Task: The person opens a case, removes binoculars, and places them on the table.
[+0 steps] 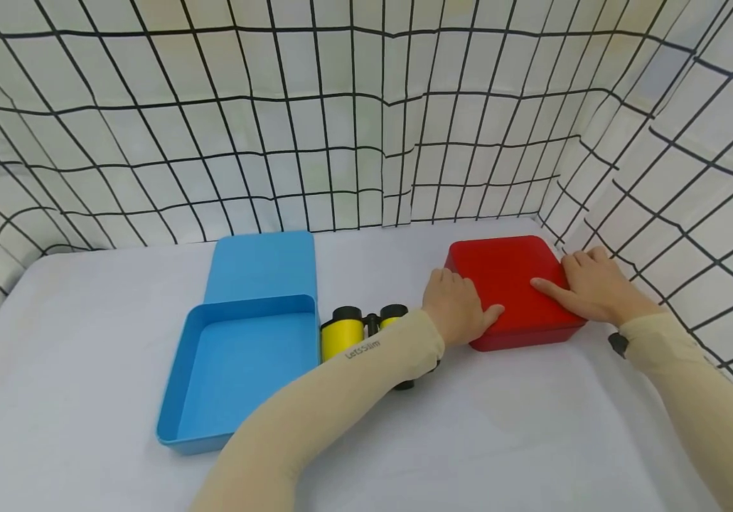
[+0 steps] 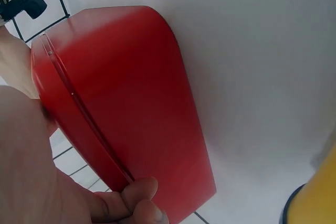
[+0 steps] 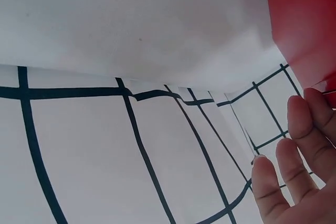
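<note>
A red lidded box (image 1: 503, 267) sits on the white table, its lid down on it. My left hand (image 1: 456, 306) grips its left side, with the thumb lying over the top. In the left wrist view, curled fingertips (image 2: 140, 190) meet the seam (image 2: 86, 114) under the lid's edge. My right hand (image 1: 603, 288) holds the opposite side, thumb across the lid. Two of its fingertips (image 3: 300, 111) are right at the lid's edge in the right wrist view, while the other fingers stand off the box.
Yellow and black binoculars (image 1: 343, 338) lie left of the red box, partly hidden by my left sleeve. Further left is an open blue box (image 1: 177, 387), its blue lid (image 1: 264, 264) spread out behind it. White walls with a black grid (image 1: 353, 149) enclose the back and sides.
</note>
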### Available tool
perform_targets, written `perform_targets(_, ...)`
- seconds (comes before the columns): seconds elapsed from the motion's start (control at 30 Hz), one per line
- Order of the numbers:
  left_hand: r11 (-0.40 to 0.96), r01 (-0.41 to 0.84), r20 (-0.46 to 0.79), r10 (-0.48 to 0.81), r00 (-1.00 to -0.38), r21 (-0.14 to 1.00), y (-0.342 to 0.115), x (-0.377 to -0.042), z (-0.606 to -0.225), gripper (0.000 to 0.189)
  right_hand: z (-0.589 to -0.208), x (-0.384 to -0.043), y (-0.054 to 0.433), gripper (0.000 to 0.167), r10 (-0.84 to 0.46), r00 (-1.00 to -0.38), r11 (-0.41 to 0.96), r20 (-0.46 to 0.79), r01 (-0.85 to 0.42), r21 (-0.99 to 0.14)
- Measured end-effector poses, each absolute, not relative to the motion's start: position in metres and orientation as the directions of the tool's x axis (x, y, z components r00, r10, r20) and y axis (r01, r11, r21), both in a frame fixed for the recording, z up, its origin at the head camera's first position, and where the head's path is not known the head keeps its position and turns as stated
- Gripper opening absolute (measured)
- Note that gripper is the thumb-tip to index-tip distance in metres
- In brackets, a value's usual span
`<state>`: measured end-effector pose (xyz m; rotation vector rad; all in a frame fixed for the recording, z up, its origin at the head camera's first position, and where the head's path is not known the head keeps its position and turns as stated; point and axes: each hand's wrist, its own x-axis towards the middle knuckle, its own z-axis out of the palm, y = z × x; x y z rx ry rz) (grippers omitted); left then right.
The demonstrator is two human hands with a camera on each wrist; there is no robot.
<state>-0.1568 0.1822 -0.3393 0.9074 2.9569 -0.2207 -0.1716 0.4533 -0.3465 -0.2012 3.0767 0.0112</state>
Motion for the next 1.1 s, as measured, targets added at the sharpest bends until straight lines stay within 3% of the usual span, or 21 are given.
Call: perform_targets(1.1,0.766,0.599,-0.068,0.602,-0.796,-0.234,0.145,-0.115,-0.342,0.06,-0.341,-0.135,0.417,0.071,-0.219,-0.975,0.973,-0.042,-0.222,0.065)
